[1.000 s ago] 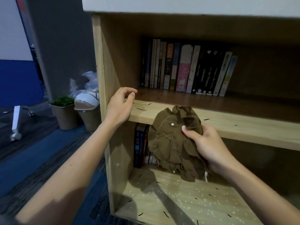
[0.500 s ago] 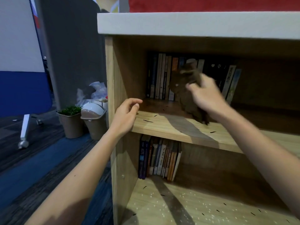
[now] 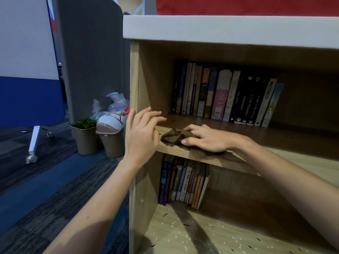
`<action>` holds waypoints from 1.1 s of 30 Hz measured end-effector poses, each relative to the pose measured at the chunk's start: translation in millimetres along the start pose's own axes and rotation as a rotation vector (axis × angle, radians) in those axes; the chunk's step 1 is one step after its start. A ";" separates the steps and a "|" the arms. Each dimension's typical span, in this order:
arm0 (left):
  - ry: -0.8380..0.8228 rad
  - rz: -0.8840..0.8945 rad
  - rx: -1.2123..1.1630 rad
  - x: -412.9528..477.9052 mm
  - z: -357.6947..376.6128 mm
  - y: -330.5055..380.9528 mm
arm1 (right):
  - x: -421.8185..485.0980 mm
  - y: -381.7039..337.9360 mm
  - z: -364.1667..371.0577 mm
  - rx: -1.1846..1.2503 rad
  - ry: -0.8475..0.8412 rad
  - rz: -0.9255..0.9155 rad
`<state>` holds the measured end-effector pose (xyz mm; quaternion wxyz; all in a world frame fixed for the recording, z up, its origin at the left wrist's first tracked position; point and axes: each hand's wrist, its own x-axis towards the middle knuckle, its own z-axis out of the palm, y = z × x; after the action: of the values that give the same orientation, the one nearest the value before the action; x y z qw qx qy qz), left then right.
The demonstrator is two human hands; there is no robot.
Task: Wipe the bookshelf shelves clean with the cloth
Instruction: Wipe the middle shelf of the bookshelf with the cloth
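Note:
A wooden bookshelf (image 3: 134, 74) fills the right of the view. Its middle shelf (image 3: 286, 158) carries a crumpled brown cloth (image 3: 173, 136) near the left front corner. My right hand (image 3: 207, 139) lies flat on the cloth, fingers spread, pressing it onto the board. My left hand (image 3: 142, 132) hovers at the shelf's left front corner, fingers relaxed and holding nothing. The lower shelf (image 3: 229, 235) is sprinkled with white crumbs and dark specks.
A row of upright books (image 3: 223, 96) stands at the back of the middle shelf, another row of books (image 3: 183, 182) on the lower one. On the floor to the left are a small potted plant (image 3: 84, 134), a bin (image 3: 111, 136) and a grey partition (image 3: 91, 57).
My right hand carried the cloth from below the shelf edge up over the middle shelf, then set it down flat near the left corner. The left hand stayed by the corner.

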<state>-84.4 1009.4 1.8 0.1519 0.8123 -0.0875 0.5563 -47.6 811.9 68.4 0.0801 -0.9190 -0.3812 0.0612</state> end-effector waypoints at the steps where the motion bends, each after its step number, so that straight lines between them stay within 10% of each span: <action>1: -0.010 0.013 0.019 1.5 1.7 -1.8 | 4.0 0.0 0.9 0.015 0.018 -0.037; 28: -0.198 0.095 0.322 -7.0 12.5 -16.0 | 23.6 11.6 -2.1 0.197 0.101 -0.213; 33: -0.189 0.032 0.301 -10.3 11.9 -11.2 | 41.6 37.4 -16.4 0.119 0.141 0.068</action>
<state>-74.2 1015.5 -13.4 0.0107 0.8730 -0.0303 0.4866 10.3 813.8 75.1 0.1591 -0.9271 -0.3387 0.0215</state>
